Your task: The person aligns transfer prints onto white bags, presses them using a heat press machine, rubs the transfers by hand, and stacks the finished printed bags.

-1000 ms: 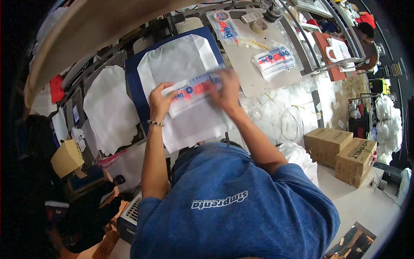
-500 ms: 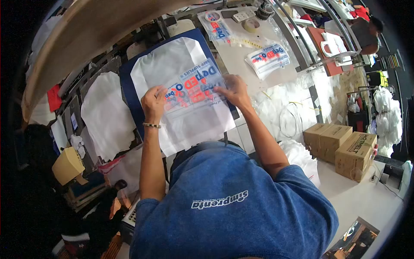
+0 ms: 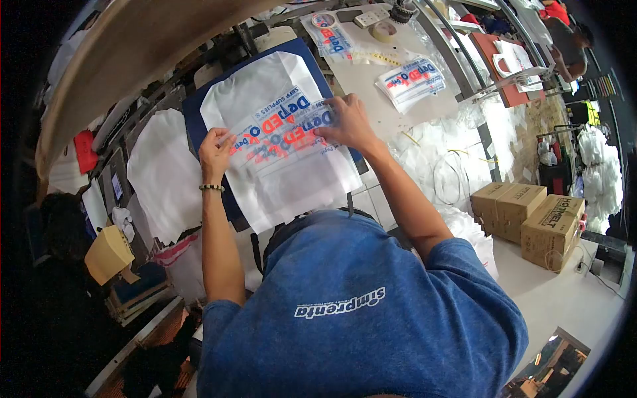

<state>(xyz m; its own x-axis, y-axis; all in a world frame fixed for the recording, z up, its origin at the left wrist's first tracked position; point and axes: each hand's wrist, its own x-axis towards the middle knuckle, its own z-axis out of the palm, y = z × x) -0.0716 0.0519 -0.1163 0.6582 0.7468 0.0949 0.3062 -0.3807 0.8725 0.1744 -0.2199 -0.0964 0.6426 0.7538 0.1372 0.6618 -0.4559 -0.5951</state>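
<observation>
A white bag-shaped sheet [image 3: 262, 79] lies on a dark blue board [image 3: 194, 126]. Over it is a clear printed film [image 3: 272, 136] with blue and red "DepED" lettering. My left hand [image 3: 215, 154] pinches the film's left edge. At the film's right end, my right hand [image 3: 348, 123] grips it between thumb and fingers. Lettering shows twice, partly overlapping; whether it is a second film or a print on the sheet I cannot tell. A stack of similar printed films [image 3: 413, 83] rests on the grey table [image 3: 371, 109] to the right.
Tape rolls [image 3: 383, 30] sit at the table's back beside a power strip [image 3: 371, 18]. Another white sheet [image 3: 164, 176] lies left of the board. Cardboard boxes [image 3: 552, 232] stand at the right. A co-worker [image 3: 567, 50] is at the far upper right.
Both hands have spread the film out over the white sheet, and the lettering is now sharper. My left hand has moved left and slightly down. The film was narrower and blurred before.
</observation>
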